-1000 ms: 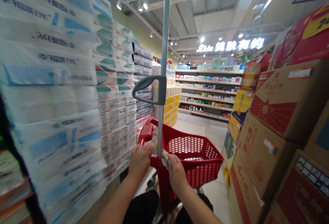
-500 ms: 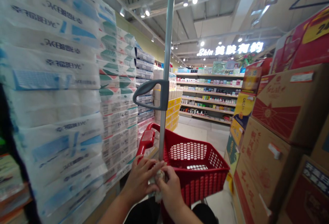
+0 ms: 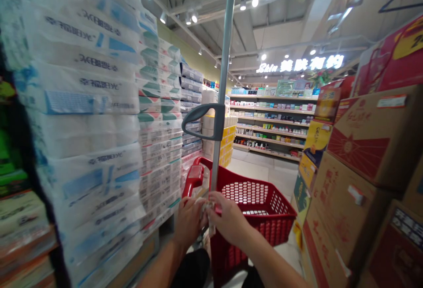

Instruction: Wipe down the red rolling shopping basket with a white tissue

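Note:
Low in the middle, my left hand has its fingers closed on a crumpled pale patterned cloth. My right hand pinches the other side of the same cloth. Both hands are at the foot of an upright grey metal pole, whose lower end they hide; I cannot tell whether the cloth is around it. A grey plastic loop grip is fixed on the pole. Just beyond the hands stands a red plastic shopping basket, its red handle rising behind my left hand.
Tall stacks of wrapped tissue packs line the left side. Cardboard boxes are piled on the right. Pale floor runs between them to shelves of small goods at the back.
The view has swung slightly left, so the scene sits farther right. My left fingers have curled in more around the cloth, and my right hand has risen and turned over it.

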